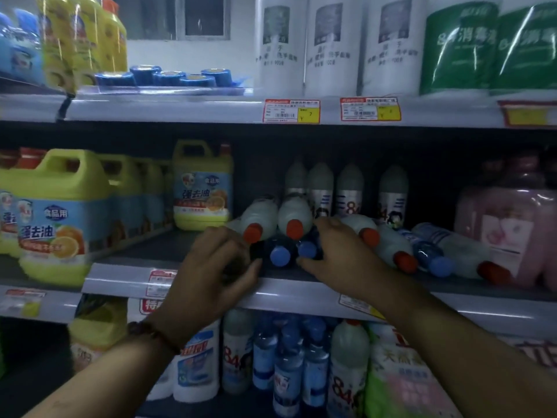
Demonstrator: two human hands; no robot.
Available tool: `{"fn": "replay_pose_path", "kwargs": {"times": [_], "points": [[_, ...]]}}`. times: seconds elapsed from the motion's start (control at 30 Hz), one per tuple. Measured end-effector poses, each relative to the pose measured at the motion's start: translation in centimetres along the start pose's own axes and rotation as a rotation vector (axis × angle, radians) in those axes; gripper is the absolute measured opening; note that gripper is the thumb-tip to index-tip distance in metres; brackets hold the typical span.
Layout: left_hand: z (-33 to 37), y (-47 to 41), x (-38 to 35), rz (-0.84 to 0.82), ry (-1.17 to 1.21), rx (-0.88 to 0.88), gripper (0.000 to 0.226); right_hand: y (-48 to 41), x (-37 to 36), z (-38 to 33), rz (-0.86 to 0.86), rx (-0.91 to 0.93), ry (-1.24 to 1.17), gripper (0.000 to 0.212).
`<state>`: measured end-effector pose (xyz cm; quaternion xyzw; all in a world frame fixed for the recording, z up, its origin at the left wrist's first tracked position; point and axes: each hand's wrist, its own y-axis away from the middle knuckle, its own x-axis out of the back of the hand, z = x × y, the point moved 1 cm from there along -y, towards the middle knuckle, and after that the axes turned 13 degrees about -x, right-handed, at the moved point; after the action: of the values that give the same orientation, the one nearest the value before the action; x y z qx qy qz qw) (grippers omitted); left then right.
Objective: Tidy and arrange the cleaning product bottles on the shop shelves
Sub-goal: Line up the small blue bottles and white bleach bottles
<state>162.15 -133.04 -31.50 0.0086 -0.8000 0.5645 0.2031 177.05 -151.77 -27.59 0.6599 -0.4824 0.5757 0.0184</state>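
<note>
Red-and-yellow price tags (pixel 291 111) on the shelf edge, a window (pixel 203 16) behind the top shelf.

You have one view only, from the camera on your head, so no second view shares the scene. It faces the shop shelving head-on and tilts slightly down, very close, within your arm's reach. The grey metal middle shelf (pixel 301 292) crosses the frame near its centre; the upper shelf with red-and-yellow price tags (pixel 291 111) runs above, and a lower tier shows beneath. Both forearms enter from the bottom edge. Wide-angle bending and blur soften the left and right edges.
</note>
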Motion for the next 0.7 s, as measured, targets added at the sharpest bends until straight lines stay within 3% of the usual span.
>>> {"fn": "replay_pose_path", "kwargs": {"times": [0.07, 0.23, 0.43, 0.57, 0.7], "points": [[1.7, -0.2, -1.1, -0.107, -0.046, -0.056, 0.017, 0.1, 0.1, -0.2, -0.019, 0.022, -0.004, 0.037], [4.0, -2.5, -3.1, -0.249, -0.116, 0.197, 0.04, 0.0, 0.6, -1.2, -0.097, -0.006, 0.079, 0.026], [4.7, -5.3, -3.8, -0.496, -0.183, 0.481, 0.054, -0.6, 0.1, -2.7, 0.09, -0.072, 0.325, 0.023], [4.1, -5.3, -3.7, -0.273, 0.046, 0.634, 0.021, -0.5, -0.2, -3.1, 0.129, -0.084, 0.325, 0.024], [4.1, -4.5, -2.9, -0.132, 0.051, 0.532, 0.019, 0.3, 0.4, -2.5, 0.128, -0.053, 0.189, 0.018]]}}
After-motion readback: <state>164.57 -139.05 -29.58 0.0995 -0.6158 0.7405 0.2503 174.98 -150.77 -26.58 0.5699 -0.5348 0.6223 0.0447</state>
